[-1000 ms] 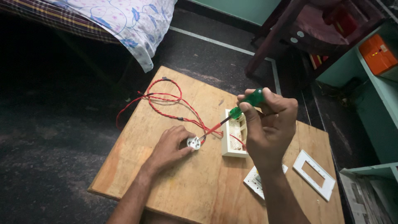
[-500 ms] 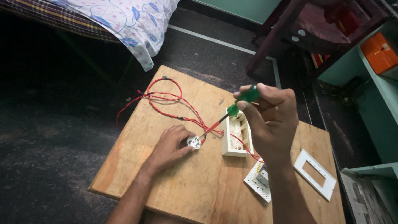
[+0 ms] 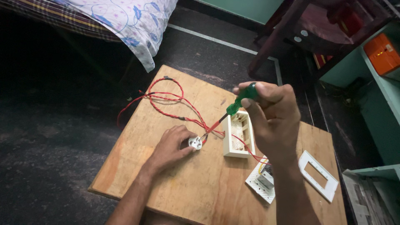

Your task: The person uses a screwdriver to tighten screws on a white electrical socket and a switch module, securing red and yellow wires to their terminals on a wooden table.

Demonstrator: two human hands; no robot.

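My left hand [image 3: 171, 146] rests on a wooden board [image 3: 200, 191] and pinches a small white plug part [image 3: 195, 143] between thumb and fingers. Above it, my right hand [image 3: 273, 118] grips a green-handled screwdriver [image 3: 233, 106] whose tip points down at the plug part. Red twisted wires [image 3: 166, 100] loop across the board toward the plug. A cream open switch box [image 3: 237, 134] lies just right of the screwdriver tip, partly behind my right hand.
A white switch module [image 3: 262, 183] and a white frame plate [image 3: 318, 175] lie on the board's right side. A floral cloth [image 3: 133, 21] hangs at the top left. Dark furniture legs [image 3: 275, 46], teal shelving [image 3: 375, 91] and an orange box [image 3: 381, 53] stand to the right.
My right hand has lifted slightly and shifted right with the screwdriver, keeping its tip at the plug part. My left hand has stayed in place.
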